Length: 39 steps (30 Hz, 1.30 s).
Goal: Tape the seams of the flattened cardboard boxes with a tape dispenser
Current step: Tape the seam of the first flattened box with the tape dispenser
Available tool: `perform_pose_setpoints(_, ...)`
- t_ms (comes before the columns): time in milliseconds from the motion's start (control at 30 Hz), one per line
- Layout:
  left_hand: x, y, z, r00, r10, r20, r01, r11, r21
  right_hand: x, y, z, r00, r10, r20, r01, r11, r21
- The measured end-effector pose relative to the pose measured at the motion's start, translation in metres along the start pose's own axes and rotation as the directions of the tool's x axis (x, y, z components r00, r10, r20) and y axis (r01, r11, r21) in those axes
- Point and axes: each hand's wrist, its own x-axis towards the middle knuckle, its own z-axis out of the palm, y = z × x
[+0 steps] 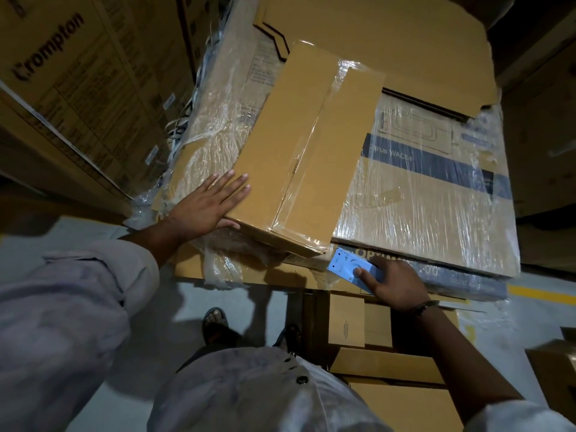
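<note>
A plain brown flattened cardboard box (pixel 299 145) lies on top of a stack of plastic-wrapped cartons. Clear tape (pixel 308 151) runs lengthwise along its middle seam and over its near edge. My left hand (pixel 207 207) rests flat on the box's near left corner, fingers straight, thumb under the edge. My right hand (pixel 396 285) grips a light blue tape dispenser (pixel 349 269) just below the box's near right corner, at the front edge of the stack. The dispenser's tape roll is hidden by my hand.
The wrapped cartons (pixel 436 194) under the box fill the middle right. A tall printed carton (pixel 68 88) stands at the left. More flattened boxes (pixel 389 363) lie low at the right by my legs. Grey floor (pixel 174 322) shows below, with my sandalled feet.
</note>
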Motion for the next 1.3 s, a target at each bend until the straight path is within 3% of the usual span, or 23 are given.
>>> perform_pose_setpoints(167, 0.0, 0.0, 0.007, 1.0, 0.003, -0.005, -0.003, 1.0, -0.01, 0.012, -0.015, 0.008, 0.996, 0.069, 0.06, -0.066, 0.997, -0.047)
perform_pose_setpoints(267, -0.003, -0.005, 0.012, 1.0, -0.016, 0.001, 0.016, 0.999, -0.045, 0.019, -0.02, 0.012, 0.957, 0.254, 0.143, -0.206, 0.936, -0.285)
perform_pose_setpoints(333, -0.001, -0.004, 0.01, 1.0, -0.019, 0.013, 0.02, 0.998, -0.063, 0.016, -0.011, 0.019, 0.914, 0.353, 0.199, -0.313, 0.927, -0.207)
perform_pose_setpoints(400, 0.003, 0.013, 0.002, 0.994, -0.109, 0.025, 0.111, 0.99, -0.092, 0.006, -0.002, 0.028, 0.903, 0.381, 0.199, -0.373, 0.925, -0.075)
perform_pose_setpoints(500, 0.021, 0.072, -0.017, 0.947, -0.305, 0.1, 0.316, 0.939, -0.138, -0.02, -0.002, 0.044, 0.897, 0.386, 0.215, -0.388, 0.921, -0.031)
perform_pose_setpoints(567, 0.044, 0.125, -0.023, 0.938, -0.336, 0.086, 0.347, 0.918, -0.193, -0.038, -0.002, 0.061, 0.875, 0.395, 0.28, -0.43, 0.9, 0.073)
perform_pose_setpoints(700, 0.095, 0.205, -0.022, 0.953, -0.298, 0.056, 0.302, 0.922, -0.242, -0.059, -0.005, 0.083, 0.827, 0.421, 0.372, -0.489, 0.866, 0.108)
perform_pose_setpoints(867, 0.112, 0.238, -0.02, 0.952, -0.304, 0.032, 0.302, 0.918, -0.258, -0.066, -0.005, 0.086, 0.795, 0.462, 0.394, -0.544, 0.83, 0.124)
perform_pose_setpoints(1100, 0.117, 0.236, -0.016, 0.996, -0.087, 0.02, 0.089, 0.978, -0.191, -0.061, 0.007, 0.084, 0.816, 0.452, 0.36, -0.541, 0.817, 0.199)
perform_pose_setpoints(1300, 0.069, 0.186, -0.006, 0.999, 0.05, -0.006, -0.05, 0.995, -0.09, -0.044, 0.009, 0.078, 0.838, 0.454, 0.302, -0.539, 0.772, 0.336)
